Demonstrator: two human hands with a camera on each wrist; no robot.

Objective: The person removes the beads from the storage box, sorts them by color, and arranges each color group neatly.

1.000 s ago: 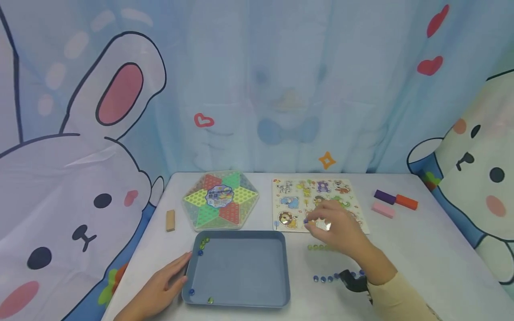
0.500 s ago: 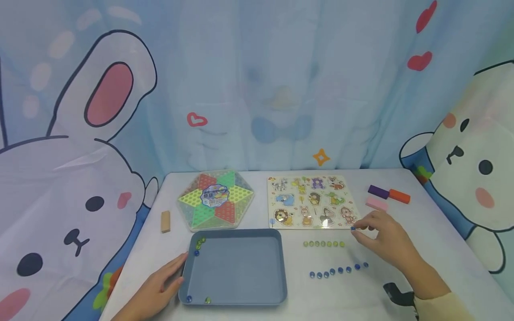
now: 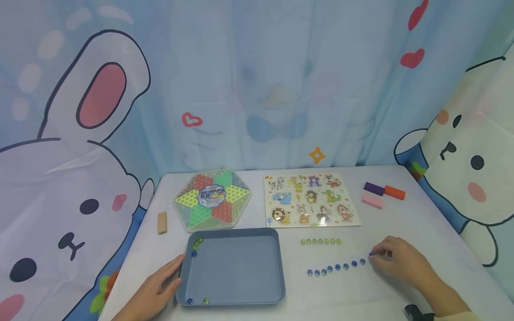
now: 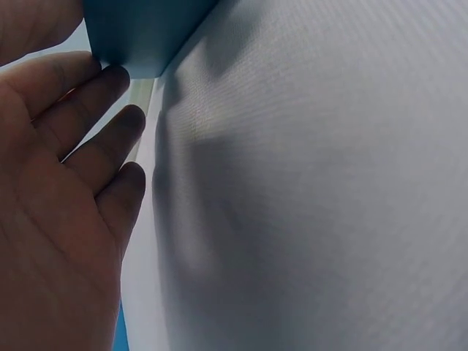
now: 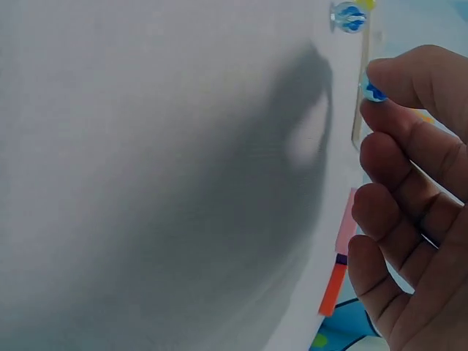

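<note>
Between thumb and index finger, my right hand (image 3: 405, 263) pinches a blue glass marble (image 5: 374, 91). It is at the right end of a slanting row of blue marbles (image 3: 338, 267) on the white table. Behind that row lies a straight row of yellow-green marbles (image 3: 320, 241). My left hand (image 3: 154, 287) rests beside the blue-grey tray (image 3: 230, 299), its fairly straight fingers touching the tray's left side. Inside the tray, a few green marbles (image 3: 198, 243) and a blue marble (image 3: 194, 253) sit at the upper left. Another blue marble (image 3: 189, 301) and a green marble (image 3: 206, 300) lie along its near edge.
A hexagonal Chinese checkers set (image 3: 212, 200) and an animal puzzle board (image 3: 311, 200) lie at the back. Purple (image 3: 374, 188), orange (image 3: 395, 192) and pink blocks (image 3: 372, 201) are at the far right. A wooden block (image 3: 162, 223) stands left of the tray.
My right hand has moved from over the puzzle board rightward and then down toward the blue row, carrying the blue marble. My left hand stays at the tray. The head view has shifted slightly.
</note>
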